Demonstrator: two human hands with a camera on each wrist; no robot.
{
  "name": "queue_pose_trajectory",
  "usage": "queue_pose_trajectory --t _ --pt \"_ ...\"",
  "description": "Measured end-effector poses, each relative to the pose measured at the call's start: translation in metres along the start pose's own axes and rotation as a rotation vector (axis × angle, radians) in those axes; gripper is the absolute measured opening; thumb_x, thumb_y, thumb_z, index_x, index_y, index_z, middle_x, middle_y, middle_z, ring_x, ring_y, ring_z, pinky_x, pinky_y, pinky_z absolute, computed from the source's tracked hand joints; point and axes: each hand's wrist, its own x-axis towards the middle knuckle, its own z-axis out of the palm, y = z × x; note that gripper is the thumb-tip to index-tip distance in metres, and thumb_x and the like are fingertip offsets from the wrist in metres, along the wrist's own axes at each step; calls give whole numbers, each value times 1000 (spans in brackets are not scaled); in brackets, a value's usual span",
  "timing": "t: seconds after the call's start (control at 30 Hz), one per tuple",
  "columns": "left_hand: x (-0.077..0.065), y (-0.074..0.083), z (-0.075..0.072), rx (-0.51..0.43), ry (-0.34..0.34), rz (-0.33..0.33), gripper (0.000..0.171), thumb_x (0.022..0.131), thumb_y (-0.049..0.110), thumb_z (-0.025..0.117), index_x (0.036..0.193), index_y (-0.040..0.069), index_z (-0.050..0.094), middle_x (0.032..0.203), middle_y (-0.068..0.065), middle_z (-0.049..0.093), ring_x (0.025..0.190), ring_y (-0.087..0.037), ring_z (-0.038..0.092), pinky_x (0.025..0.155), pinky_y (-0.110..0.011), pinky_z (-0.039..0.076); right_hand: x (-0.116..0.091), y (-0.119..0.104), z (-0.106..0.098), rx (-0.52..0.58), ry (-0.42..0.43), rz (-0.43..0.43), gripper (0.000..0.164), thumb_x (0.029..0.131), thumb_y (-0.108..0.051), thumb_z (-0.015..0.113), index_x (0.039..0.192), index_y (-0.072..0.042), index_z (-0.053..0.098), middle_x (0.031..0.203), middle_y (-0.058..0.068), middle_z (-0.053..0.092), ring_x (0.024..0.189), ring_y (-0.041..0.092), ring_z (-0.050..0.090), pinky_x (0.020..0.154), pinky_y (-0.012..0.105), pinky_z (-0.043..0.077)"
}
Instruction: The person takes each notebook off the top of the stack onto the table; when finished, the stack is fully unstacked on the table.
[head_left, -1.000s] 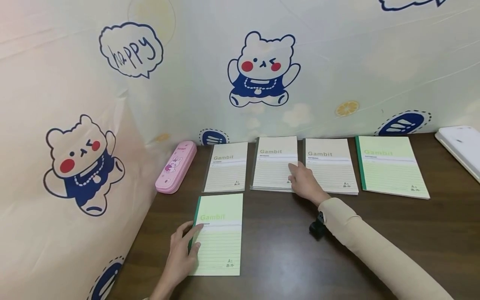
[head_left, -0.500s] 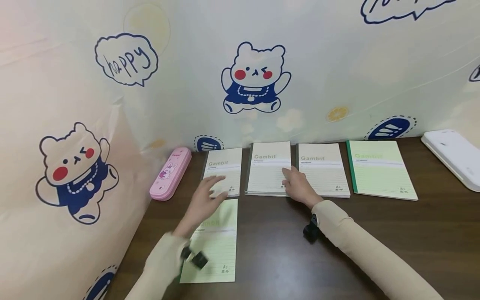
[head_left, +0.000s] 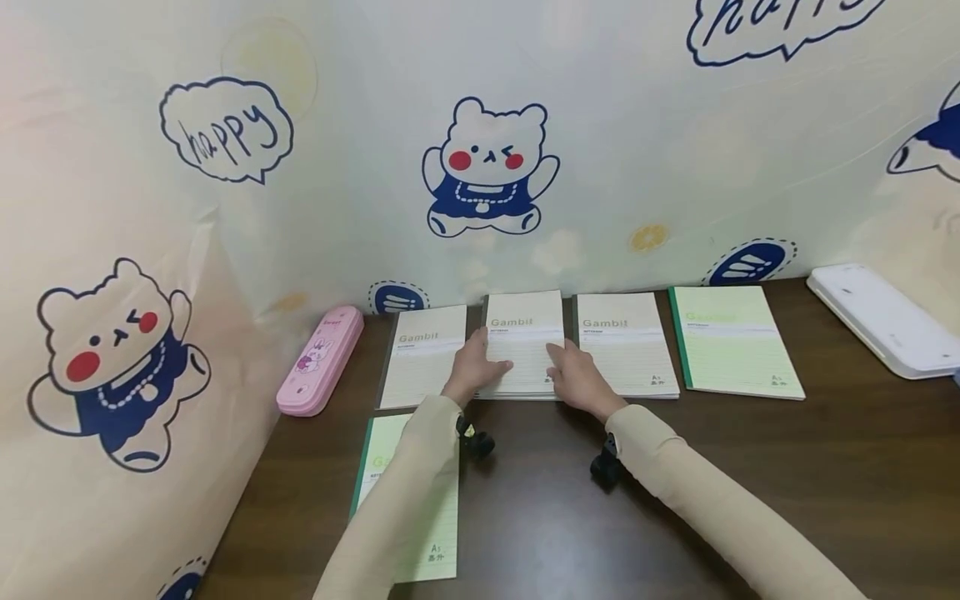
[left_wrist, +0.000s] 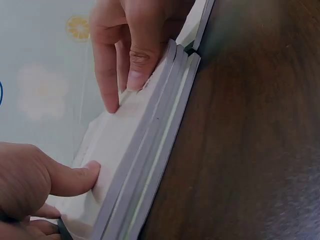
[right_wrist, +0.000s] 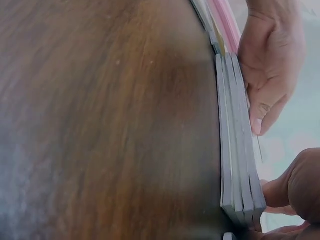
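Both hands are at a stack of beige "Gambit" notebooks [head_left: 521, 367] in the middle of the back row. My left hand [head_left: 472, 367] holds its left edge, with the thumb lying over the cover and the fingers by the dark spine. At the right edge my right hand [head_left: 585, 379] grips the stack, its thumb and a finger over the cover. Several notebooks lie flush in the stack [right_wrist: 237, 140], as the right wrist view shows from the side. A green notebook [head_left: 442, 533] lies nearer, partly hidden under the left sleeve.
Beige notebooks flank the stack: a single one [head_left: 408, 367] on the left and a pile [head_left: 626, 358] on the right. Farther right lie a green notebook [head_left: 731, 346] and a white case [head_left: 885, 317]. A pink pencil case [head_left: 321, 362] stands far left, near the printed cloth.
My left hand has left the near green notebook and crossed to the left edge of the middle stack. The right hand stays at the stack's right edge. The head view has shifted.
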Motion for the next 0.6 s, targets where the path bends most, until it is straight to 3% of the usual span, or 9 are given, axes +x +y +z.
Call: queue_pose_trajectory --t 0.13,0.4,0.6 --pt "-1 -1 1 -44 13 -7 87 83 17 76 152 2 26 159 -16 26 146 -33 27 119 -43 25 1 0 0 0 -4 3 48 96 -3 50 140 11 40 142 36 39 130 47 46 105 54 42" --pt "-1 4 0 -15 -9 -10 86 85 17 73 153 4 22 161 -15 17 150 -30 16 122 -40 18 5 -1 -7 -8 -22 -2 46 96 -3 51 139 11 43 143 35 40 136 45 38 110 54 36" --pt "-2 4 -2 -6 -3 1 86 84 17 75 152 2 25 161 -16 18 149 -31 18 121 -41 20 6 0 -8 -8 -37 7 46 96 -3 51 139 10 43 144 35 40 135 46 39 109 54 37"
